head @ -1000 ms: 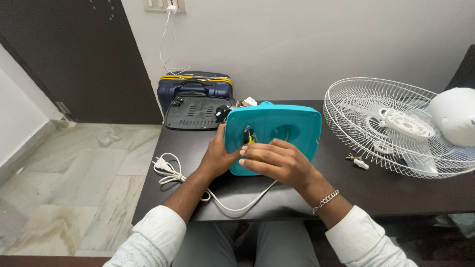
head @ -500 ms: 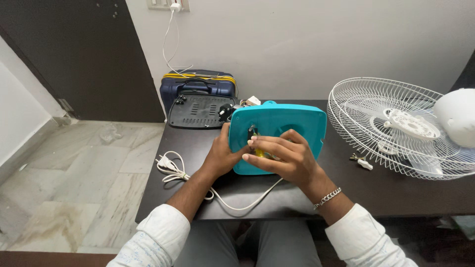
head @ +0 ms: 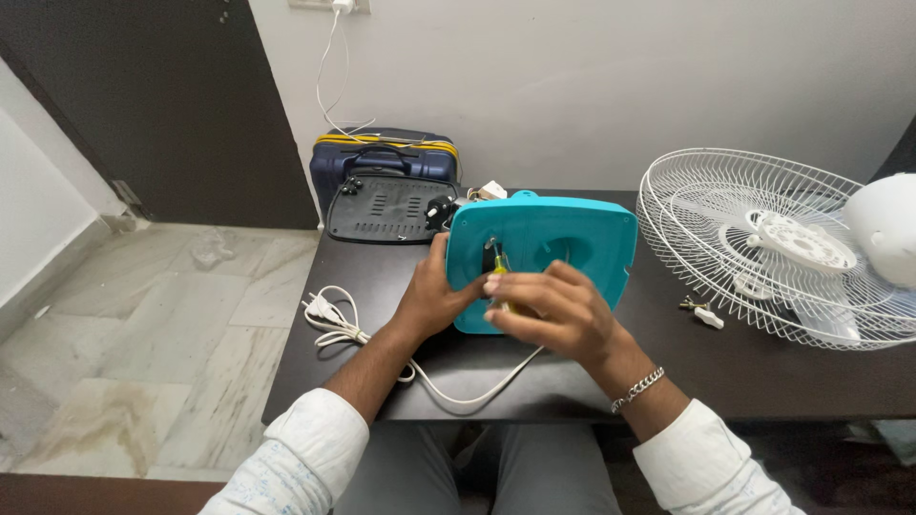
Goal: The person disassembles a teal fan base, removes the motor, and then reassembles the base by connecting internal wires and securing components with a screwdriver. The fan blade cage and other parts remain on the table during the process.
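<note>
A teal plastic fan base (head: 563, 243) stands tilted on the dark table (head: 534, 381), its hollow underside facing me. My left hand (head: 434, 296) grips its left edge and steadies it. My right hand (head: 553, 310) is closed around a small yellow-handled screwdriver (head: 499, 272), whose tip points into the underside near a dark fitting. A white power cord (head: 334, 319) with a plug runs from under the base across the table's left part.
A white wire fan guard (head: 763, 243) with a white motor housing (head: 883, 229) lies at the right. A small white part (head: 704, 315) sits beside it. A black panel (head: 386, 208) leans against a dark blue suitcase (head: 382, 157) behind the table. Tiled floor lies left.
My right hand has shifted slightly on the screwdriver while the left keeps its hold on the base. The view has drifted a little; the base stays in place.
</note>
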